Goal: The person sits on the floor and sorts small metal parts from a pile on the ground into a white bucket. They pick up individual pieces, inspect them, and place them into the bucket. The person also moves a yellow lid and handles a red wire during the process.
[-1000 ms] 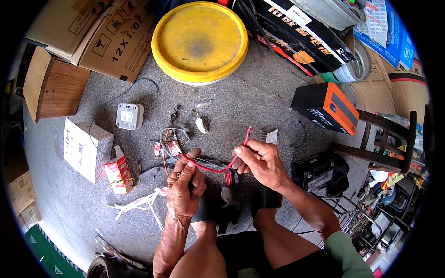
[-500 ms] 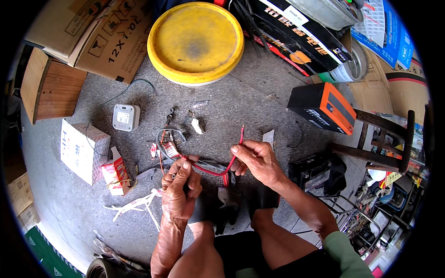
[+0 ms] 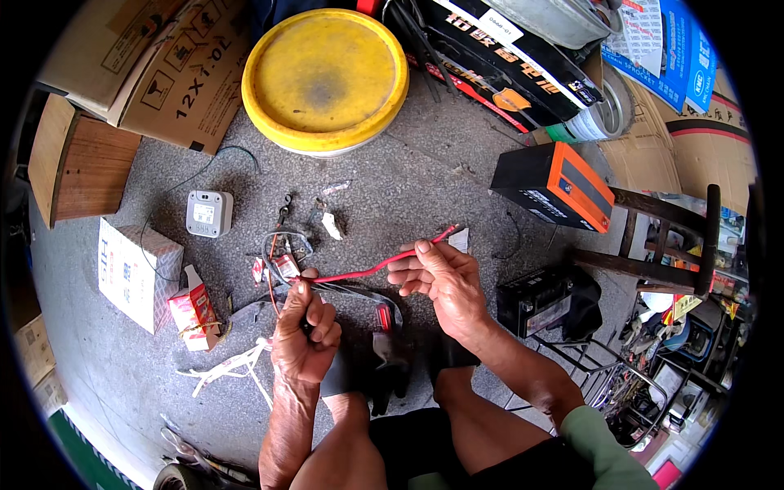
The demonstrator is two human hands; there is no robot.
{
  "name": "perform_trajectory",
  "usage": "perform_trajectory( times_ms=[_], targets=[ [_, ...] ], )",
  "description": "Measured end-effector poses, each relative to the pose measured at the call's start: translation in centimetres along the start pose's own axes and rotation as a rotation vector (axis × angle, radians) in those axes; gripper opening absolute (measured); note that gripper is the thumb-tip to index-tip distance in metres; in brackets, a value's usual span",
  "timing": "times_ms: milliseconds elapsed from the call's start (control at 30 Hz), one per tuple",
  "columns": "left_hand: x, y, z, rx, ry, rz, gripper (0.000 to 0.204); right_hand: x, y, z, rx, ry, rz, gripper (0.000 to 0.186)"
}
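Red insulated wire (image 3: 371,267) runs taut between our hands, above the grey concrete floor (image 3: 425,180). We judge we are straightening it; next calls for a steady pull. Our left hand (image 3: 304,331) fists shut around its near-left end, and our right hand (image 3: 437,278) pinches it near the far-right tip.

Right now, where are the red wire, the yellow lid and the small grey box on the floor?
red wire (image 3: 367,268), head view, middle of the stretch between the two hands.
yellow lid (image 3: 325,75), head view, centre of its flat top.
small grey box (image 3: 209,213), head view, its front face.
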State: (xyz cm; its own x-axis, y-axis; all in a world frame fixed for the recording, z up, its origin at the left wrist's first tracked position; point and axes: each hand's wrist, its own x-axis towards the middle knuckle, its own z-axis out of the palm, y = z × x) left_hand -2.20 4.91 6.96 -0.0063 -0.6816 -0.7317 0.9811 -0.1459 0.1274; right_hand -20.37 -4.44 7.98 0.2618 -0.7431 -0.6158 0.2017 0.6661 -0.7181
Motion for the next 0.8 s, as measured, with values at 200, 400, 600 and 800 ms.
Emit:
perform_trajectory(
  times_ms=[200,400,600,800],
  targets=[
    [-0.1,-0.3,0.4,0.026,-0.048,0.011,0.025,0.3,0.2,-0.9,0.212,-0.032,0.114,0.028],
    [-0.7,-0.5,1.5,0.253,0.002,0.158,0.026,0.7,0.5,-0.7,0.151,0.004,0.167,0.023],
    [-0.8,-1.1,1.5,0.360,0.029,0.159,0.022,0.9,1.4,0.5,-0.155,-0.112,0.288,0.024],
    [-0.6,-1.1,0.3,0.391,0.109,0.115,0.023,0.4,1.5,-0.6,-0.072,-0.147,0.453,0.029]
  ],
)
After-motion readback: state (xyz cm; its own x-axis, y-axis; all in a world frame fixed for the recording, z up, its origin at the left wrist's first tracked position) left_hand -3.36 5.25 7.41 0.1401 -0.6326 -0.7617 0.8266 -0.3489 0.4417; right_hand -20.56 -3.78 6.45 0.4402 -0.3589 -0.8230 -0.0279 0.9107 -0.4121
